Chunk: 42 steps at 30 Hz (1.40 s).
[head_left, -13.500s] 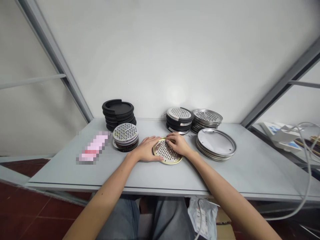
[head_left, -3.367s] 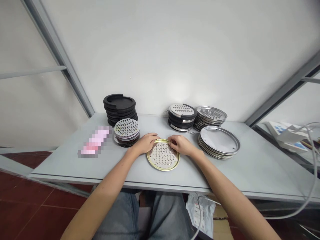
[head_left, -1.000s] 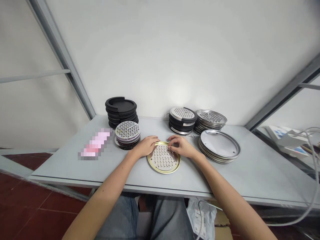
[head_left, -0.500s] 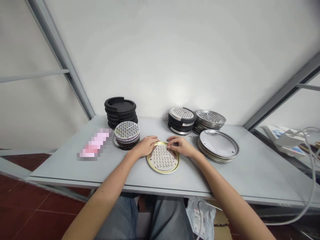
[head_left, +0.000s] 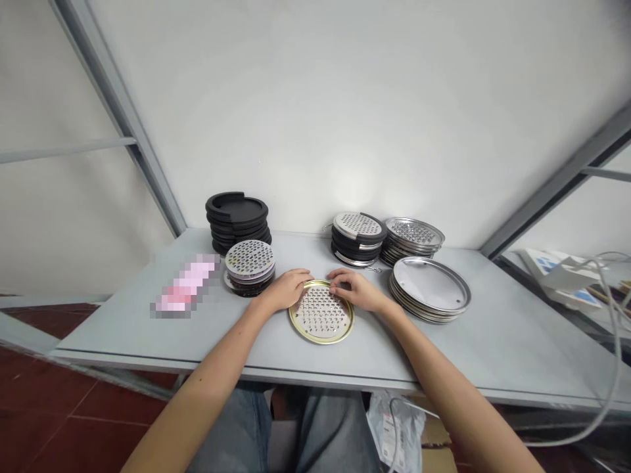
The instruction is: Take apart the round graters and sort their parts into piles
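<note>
A round metal grater (head_left: 323,315) with a gold-coloured rim and a perforated silver plate lies flat on the table in front of me. At its upper left edge my left hand (head_left: 288,289) is closed on the rim, fingers bent along the far side. Over the upper right of the plate, my right hand (head_left: 359,289) has its thumb and fingers pinched together, touching the grater. Whatever sits between those fingertips is hidden or too small to name.
Left are stacked black ring holders (head_left: 237,220) and perforated discs (head_left: 250,263). Right are black-rimmed graters (head_left: 359,238), silver-rimmed graters (head_left: 413,238) and plain round metal trays (head_left: 431,289). A blurred pink item (head_left: 190,282) lies on the grey table (head_left: 207,341). A white cable (head_left: 616,368) hangs right.
Both hands stay at the grater; the right fingertips have shifted very slightly. Nothing else has moved, apart from a slight camera shift.
</note>
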### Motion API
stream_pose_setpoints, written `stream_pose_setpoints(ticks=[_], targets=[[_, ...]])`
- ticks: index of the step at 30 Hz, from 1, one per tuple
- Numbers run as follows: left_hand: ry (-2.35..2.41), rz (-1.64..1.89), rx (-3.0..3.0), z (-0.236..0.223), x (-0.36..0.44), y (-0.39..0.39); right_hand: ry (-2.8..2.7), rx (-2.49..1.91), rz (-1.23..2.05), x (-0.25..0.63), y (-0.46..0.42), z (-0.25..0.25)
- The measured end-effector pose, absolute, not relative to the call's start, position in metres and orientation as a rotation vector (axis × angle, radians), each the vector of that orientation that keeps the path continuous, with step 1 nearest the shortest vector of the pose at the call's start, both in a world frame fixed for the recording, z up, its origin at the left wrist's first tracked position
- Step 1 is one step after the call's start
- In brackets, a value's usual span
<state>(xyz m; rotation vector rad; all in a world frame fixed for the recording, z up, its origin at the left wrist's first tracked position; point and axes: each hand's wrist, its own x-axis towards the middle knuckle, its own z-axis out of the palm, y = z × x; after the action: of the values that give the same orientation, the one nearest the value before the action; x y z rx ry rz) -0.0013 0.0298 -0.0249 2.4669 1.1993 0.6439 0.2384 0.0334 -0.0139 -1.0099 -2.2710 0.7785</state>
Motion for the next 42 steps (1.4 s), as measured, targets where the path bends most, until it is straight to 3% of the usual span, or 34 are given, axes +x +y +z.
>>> stream_pose_setpoints(ticks=[42], targets=[[1.067,0.711,2.545,-0.022,-0.0004,0.029,-2.37,-0.835,0.801,0.2461,0.0358,-0.0075]])
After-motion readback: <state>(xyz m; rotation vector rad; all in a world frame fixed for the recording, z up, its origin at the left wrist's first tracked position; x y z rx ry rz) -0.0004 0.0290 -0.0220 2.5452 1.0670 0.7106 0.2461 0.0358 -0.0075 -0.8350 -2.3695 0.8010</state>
